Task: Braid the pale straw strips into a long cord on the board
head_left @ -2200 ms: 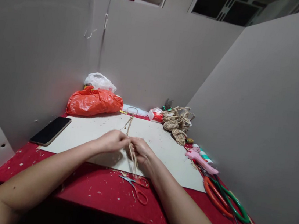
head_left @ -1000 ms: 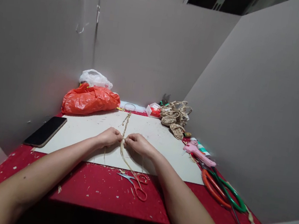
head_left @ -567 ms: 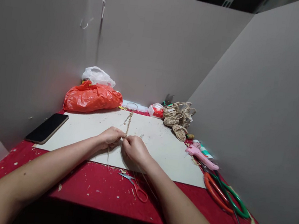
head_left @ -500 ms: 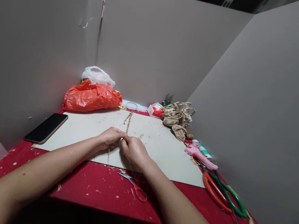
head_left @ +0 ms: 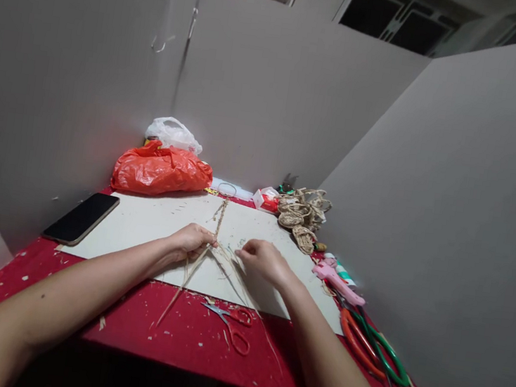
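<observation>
My left hand (head_left: 190, 240) pinches the lower end of a narrow straw braid (head_left: 220, 219), which runs away from me across the white board (head_left: 148, 220). Below the pinch, loose straw strands (head_left: 186, 284) spread towards me, some slanting left and others right. My right hand (head_left: 264, 260) is a little to the right of the braid, its fingertips pressed together. Whether a strand lies between those fingertips is too small to tell. Nearer to me, scissors with red handles (head_left: 239, 330) lie with their blades pointing left.
A black phone (head_left: 82, 218) lies at left. An orange-red plastic bag (head_left: 162, 170) and a white bag (head_left: 174, 135) are at the back left. Coiled straw braids (head_left: 300, 215), a pink glue gun (head_left: 339, 282) and large-handled shears (head_left: 364, 343) line the right side. Grey panels (head_left: 262, 92) enclose the table.
My right hand has left the braid and moved right. My left hand still pinches it. The loose strands now show spread out, and the scissors are more fully in view.
</observation>
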A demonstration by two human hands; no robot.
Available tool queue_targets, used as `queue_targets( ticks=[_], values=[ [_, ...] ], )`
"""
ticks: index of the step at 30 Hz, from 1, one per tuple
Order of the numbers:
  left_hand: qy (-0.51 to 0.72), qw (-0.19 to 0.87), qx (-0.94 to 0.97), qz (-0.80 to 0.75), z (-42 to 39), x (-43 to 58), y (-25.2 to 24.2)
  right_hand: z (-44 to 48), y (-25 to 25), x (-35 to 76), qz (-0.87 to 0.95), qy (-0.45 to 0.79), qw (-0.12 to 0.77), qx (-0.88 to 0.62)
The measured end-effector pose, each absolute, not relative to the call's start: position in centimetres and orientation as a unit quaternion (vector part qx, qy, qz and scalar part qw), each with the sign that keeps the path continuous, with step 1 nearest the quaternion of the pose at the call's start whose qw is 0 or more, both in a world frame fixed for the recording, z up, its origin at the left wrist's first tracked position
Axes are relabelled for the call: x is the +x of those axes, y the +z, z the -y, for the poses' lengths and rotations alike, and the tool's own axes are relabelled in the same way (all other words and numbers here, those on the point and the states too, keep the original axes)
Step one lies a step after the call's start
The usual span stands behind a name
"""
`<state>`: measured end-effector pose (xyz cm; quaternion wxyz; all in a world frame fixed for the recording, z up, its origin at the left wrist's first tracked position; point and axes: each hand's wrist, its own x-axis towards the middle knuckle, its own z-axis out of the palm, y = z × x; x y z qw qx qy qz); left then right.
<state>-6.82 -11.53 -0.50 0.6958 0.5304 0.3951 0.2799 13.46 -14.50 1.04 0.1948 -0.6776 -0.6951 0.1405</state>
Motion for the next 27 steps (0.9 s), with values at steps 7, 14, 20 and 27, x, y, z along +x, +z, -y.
queue_targets(
  ticks=[7, 14, 20, 27],
  values=[
    [0.274, 0.701, 0.531, -0.389, 11.4, -6.9, -0.8, 14.0, -1.3, 12.7, 0.693, 0.106, 0.141, -0.699],
    [0.272, 0.702, 0.531, -0.388, 11.4, -6.7, -1.0, 14.5, 1.2, 12.7, 0.649, 0.343, 0.288, -0.615],
    [0.275, 0.699, 0.531, -0.392, 11.4, -6.7, -0.7, 15.4, 2.8, 11.3, 0.553, 0.539, 0.37, -0.517],
    [0.276, 0.701, 0.529, -0.39, 11.6, -6.6, -0.5, 16.0, 1.8, 9.3, 0.583, 0.43, 0.356, -0.591]
  ],
)
